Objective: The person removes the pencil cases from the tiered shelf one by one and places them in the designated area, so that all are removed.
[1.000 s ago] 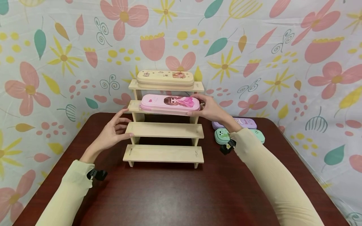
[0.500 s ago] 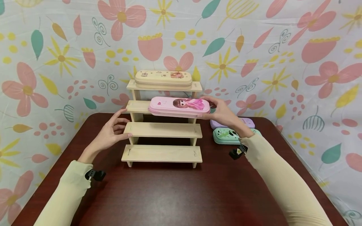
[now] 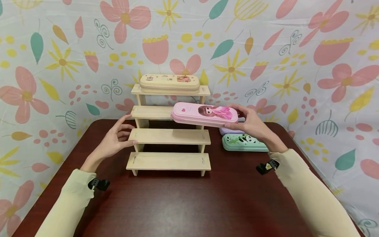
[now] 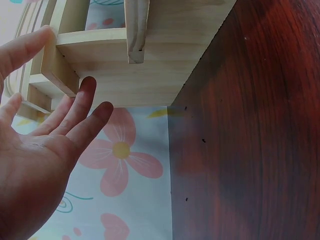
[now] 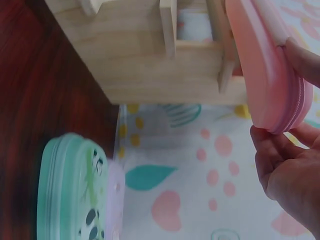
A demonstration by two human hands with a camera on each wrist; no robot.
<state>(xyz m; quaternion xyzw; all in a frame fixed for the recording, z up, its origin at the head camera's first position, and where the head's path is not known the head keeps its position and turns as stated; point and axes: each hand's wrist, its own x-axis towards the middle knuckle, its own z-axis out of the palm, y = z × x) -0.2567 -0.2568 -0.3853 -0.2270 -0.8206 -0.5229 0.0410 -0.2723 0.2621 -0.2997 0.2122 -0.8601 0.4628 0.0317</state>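
Note:
A pink zipped pencil case (image 3: 189, 111) with a doll print is held by its right end in my right hand (image 3: 251, 121), thumb on the near side and fingers behind. Its left end overlaps the second-highest step of the wooden tiered stand (image 3: 168, 135) in the head view; the rest juts out past the stand's right side. The right wrist view shows the pink case (image 5: 265, 65) off the wood, gripped near its zip. My left hand (image 3: 112, 140) rests at the stand's left side, fingers spread, fingertips at the step edges, holding nothing.
A cream pencil case (image 3: 168, 83) lies on the top step. Right of the stand, a green panda pencil case (image 3: 242, 143) lies on the dark wooden table (image 3: 177, 204), a purple case (image 3: 225, 131) behind it. A flower-patterned cloth (image 3: 266, 49) hangs behind.
My right hand has drawn the pink case off the second-highest step, moving it to the right and slightly forward. My left hand has stayed at the stand. More of the green case now shows.

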